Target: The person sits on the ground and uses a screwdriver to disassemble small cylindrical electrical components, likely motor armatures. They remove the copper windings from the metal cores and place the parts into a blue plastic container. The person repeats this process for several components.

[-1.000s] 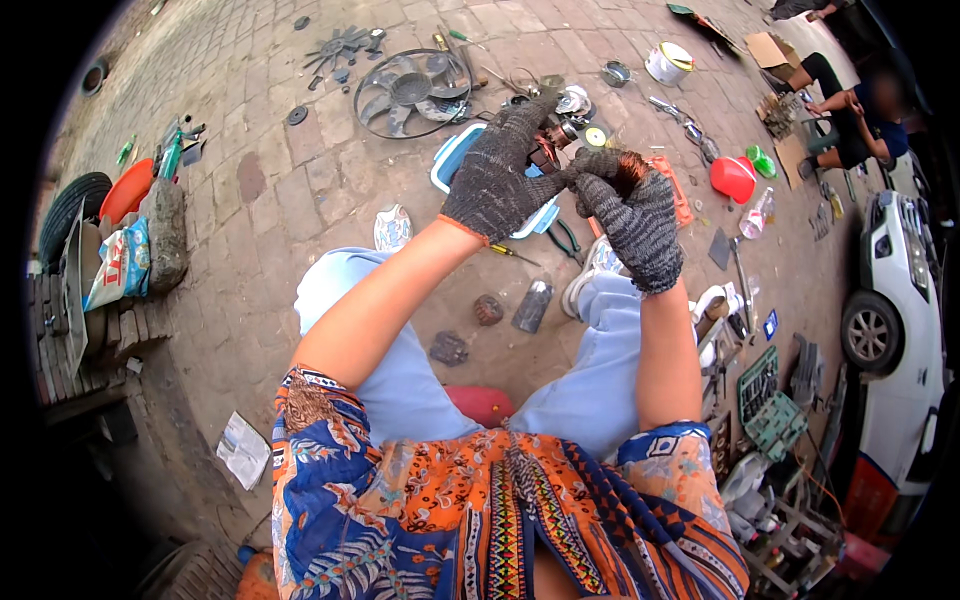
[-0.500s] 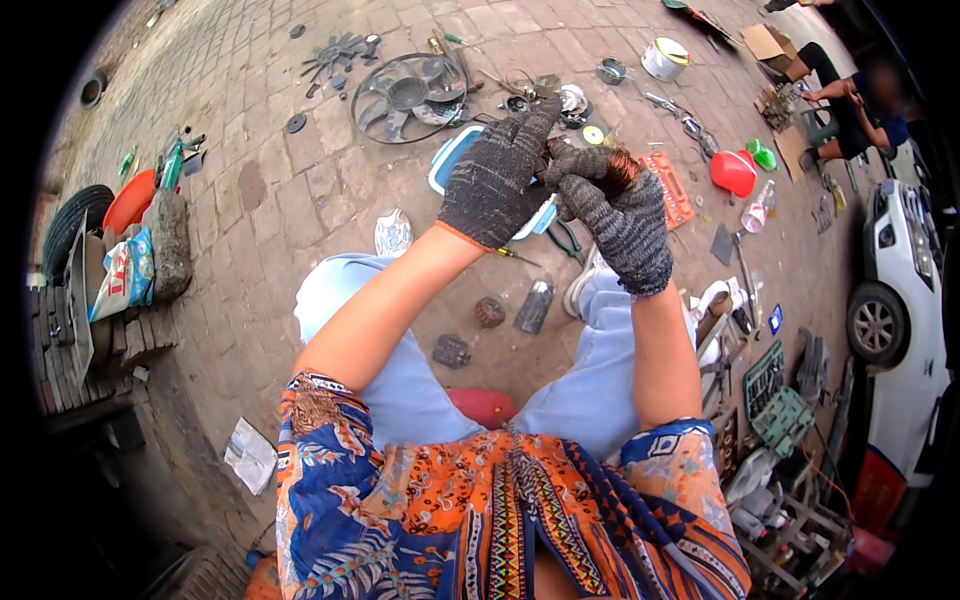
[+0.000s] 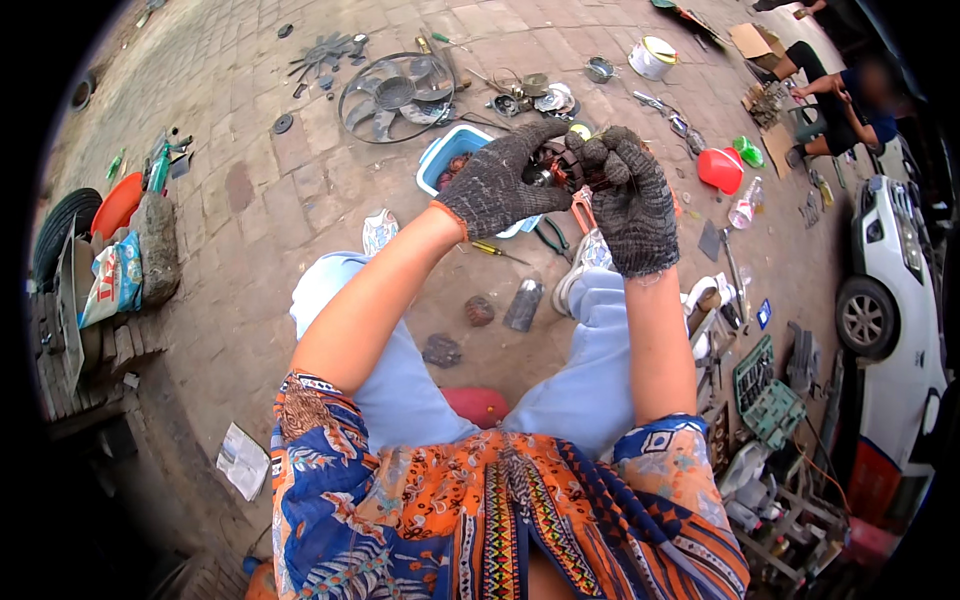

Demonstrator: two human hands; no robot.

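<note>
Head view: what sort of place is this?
Probably an outdoor repair yard: a dark fan lies on the paving, a green tool case lies open, and a white car stands at the right.

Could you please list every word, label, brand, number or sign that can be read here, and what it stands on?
White-and-blue bag: large red lettering, not transcribed here.
Pale sheet of paper: any print too small to read.
White bucket: side markings too small to read.
Clear bottle: any label too blurred to read.
</note>
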